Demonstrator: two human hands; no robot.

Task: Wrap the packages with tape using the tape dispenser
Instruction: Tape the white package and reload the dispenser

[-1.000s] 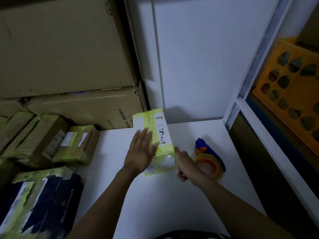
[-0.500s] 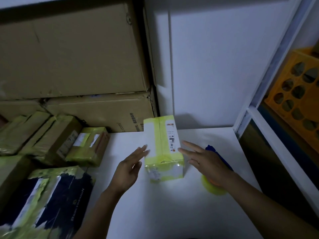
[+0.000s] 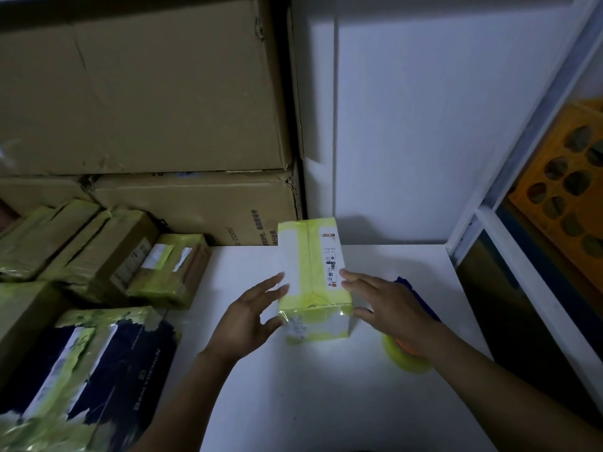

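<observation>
So the package is sitting about mid-surface, a longish box wrapped in yellow-green tape, with a white shipping label along the right side of its top. Its long side runs from near to far, and the far end almost reaches the wall.

Both hands are flanking it at the near end. Left hand is at the left side, fingers spread wide and pretty much straight, with the thumb down by the near left corner. Right hand is on the right side, fingers also straight and spread, fingertips right at the label edge and thumb by the near right corner. Neither hand is curled around it.

The tape dispenser is lying on the white surface just right of the package, mostly hidden under the right hand and wrist. You only see its blue end and the yellow roll poking out.

To the left there's a pile of taped packages and a dark box nearer the camera, with big cardboard boxes stacked behind. An orange crate sits off to the far right.
</observation>
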